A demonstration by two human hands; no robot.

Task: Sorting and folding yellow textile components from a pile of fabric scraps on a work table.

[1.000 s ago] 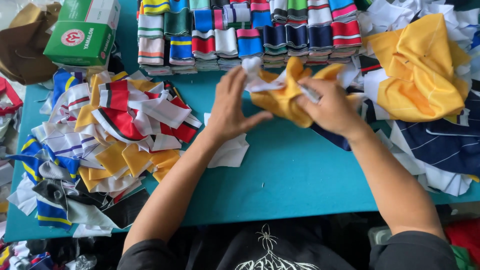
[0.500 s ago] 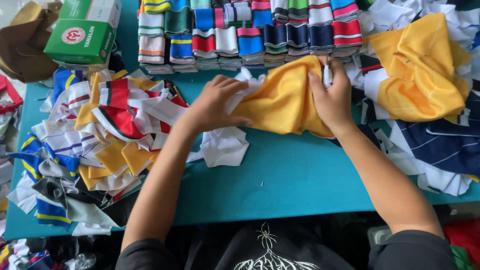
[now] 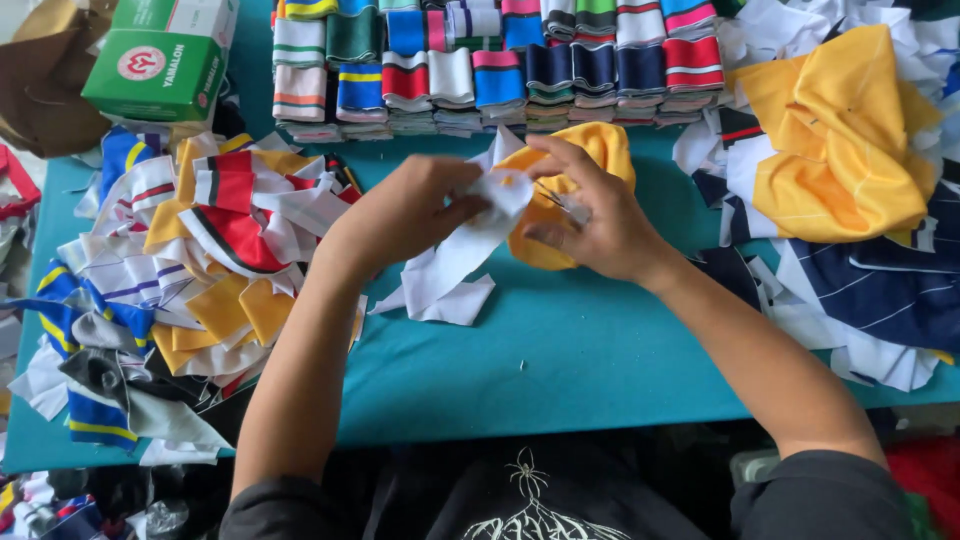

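Right now both hands meet over the teal table (image 3: pixel 560 350) — the left hand (image 3: pixel 405 210) pinches a white fabric strip (image 3: pixel 470 245) between thumb and fingers, while the right hand (image 3: pixel 590 215) closes on the yellow cloth piece (image 3: pixel 600 150) bunched beneath it. Just behind them runs a row of folded striped collars (image 3: pixel 480 70); a loose heap of striped trims (image 3: pixel 190 260) lies to the left, and a yellow garment pile (image 3: pixel 850 140) sits well off to the right.

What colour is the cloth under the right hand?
Yellow cloth, clearest in the head view.
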